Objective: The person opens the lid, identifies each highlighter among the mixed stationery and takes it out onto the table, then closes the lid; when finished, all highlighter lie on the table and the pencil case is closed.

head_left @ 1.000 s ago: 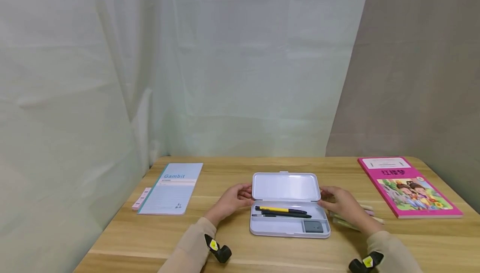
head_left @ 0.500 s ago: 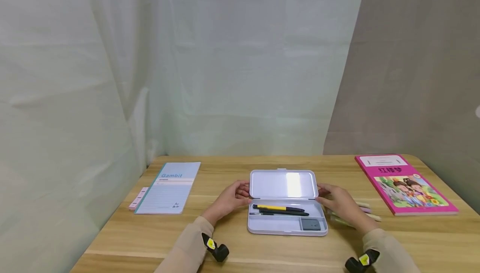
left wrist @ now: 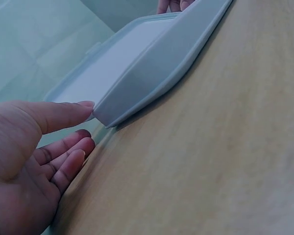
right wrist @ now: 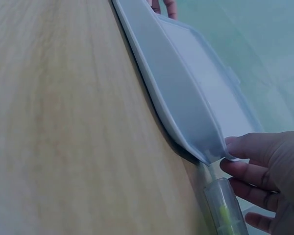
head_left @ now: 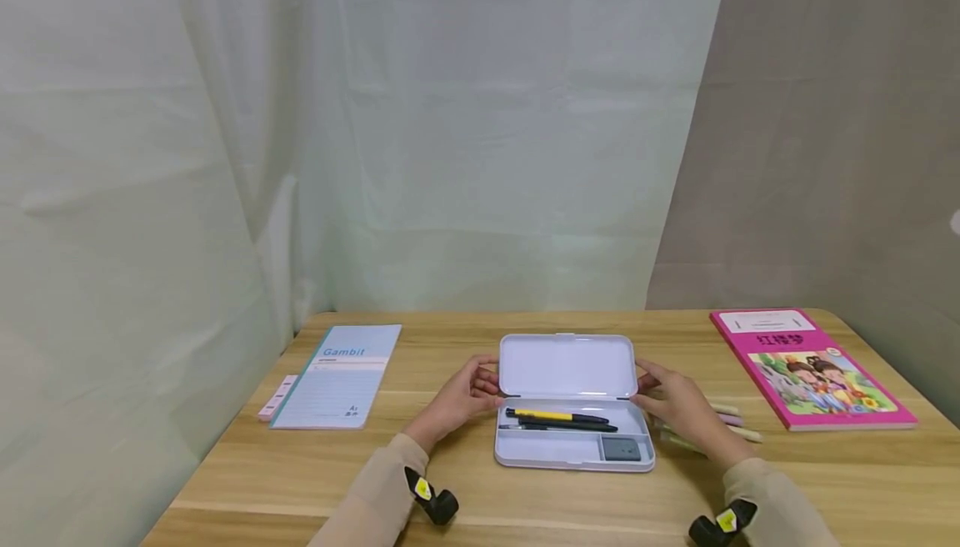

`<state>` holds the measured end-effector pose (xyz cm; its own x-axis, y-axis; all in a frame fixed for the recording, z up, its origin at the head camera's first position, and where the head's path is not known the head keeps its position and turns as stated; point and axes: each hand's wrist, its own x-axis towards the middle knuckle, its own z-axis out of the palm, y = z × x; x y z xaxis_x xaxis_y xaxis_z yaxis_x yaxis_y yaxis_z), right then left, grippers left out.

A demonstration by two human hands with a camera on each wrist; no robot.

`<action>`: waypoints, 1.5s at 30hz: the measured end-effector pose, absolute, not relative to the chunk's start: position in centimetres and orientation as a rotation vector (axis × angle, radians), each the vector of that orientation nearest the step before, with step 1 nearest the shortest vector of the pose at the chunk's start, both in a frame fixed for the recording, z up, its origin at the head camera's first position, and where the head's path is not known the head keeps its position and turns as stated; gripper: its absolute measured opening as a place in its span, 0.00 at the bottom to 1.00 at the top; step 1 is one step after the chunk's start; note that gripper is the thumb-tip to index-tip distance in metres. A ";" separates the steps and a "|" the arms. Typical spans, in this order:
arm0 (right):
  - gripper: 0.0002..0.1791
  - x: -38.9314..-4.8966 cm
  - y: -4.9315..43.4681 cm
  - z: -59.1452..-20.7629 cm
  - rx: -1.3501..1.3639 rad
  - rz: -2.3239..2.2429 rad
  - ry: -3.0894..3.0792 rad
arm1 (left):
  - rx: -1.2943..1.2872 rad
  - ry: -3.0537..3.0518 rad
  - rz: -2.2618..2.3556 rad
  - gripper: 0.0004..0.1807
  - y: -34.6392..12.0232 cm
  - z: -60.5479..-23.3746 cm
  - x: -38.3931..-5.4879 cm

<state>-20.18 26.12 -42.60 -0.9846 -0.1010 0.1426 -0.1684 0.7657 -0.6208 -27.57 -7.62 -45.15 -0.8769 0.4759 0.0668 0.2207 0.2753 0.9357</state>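
A white pencil case (head_left: pixel 574 469) sits on the table, its lid (head_left: pixel 567 365) leaning back at the hinge. Inside are a yellow-and-black pen (head_left: pixel 557 416), a black pen (head_left: pixel 566 426) and a dark grey eraser (head_left: pixel 621 449) in its compartment. My left hand (head_left: pixel 459 397) holds the case's left side at the hinge, thumb (left wrist: pixel 71 115) on the corner, other fingers curled loosely below. On the opposite side, my right hand (head_left: pixel 675 405) pinches the right hinge corner, thumb (right wrist: pixel 247 146) on top and fingers beneath. The index fingertips are partly hidden by the lid.
Several pale highlighters (head_left: pixel 731 426) lie beside the right hand, partly covered by it. A blue notebook (head_left: pixel 337 380) overlaps a pink-and-white strip (head_left: pixel 276 399) at the left. A pink book (head_left: pixel 813 370) lies at the right. Curtains (head_left: pixel 487 130) hang behind the wooden table (head_left: pixel 555 514).
The lid has tilted up slightly, its far edge higher than before, and the bright glare on it is gone. Both hands stay at the case's sides.
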 end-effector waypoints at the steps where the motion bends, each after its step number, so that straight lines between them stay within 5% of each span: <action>1: 0.35 -20.2 26.1 -42.6 0.220 1.009 -2.855 | 0.650 2.317 1.646 0.33 -7.6 -45.2 -27.6; 22: 0.34 -19.9 26.1 -42.8 0.227 0.894 -2.797 | 0.656 2.354 1.621 0.17 -7.7 -45.4 -27.3; 45: 0.37 -19.8 26.1 -41.3 0.240 0.915 -2.751 | 0.731 2.370 1.595 0.18 -7.7 -45.0 -27.0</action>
<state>-19.82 26.05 -41.30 -0.9597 -0.0818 0.2688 -0.2266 0.7912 -0.5681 -27.00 -7.74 -45.04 -0.8598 0.4982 0.1121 0.2915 0.2985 0.9088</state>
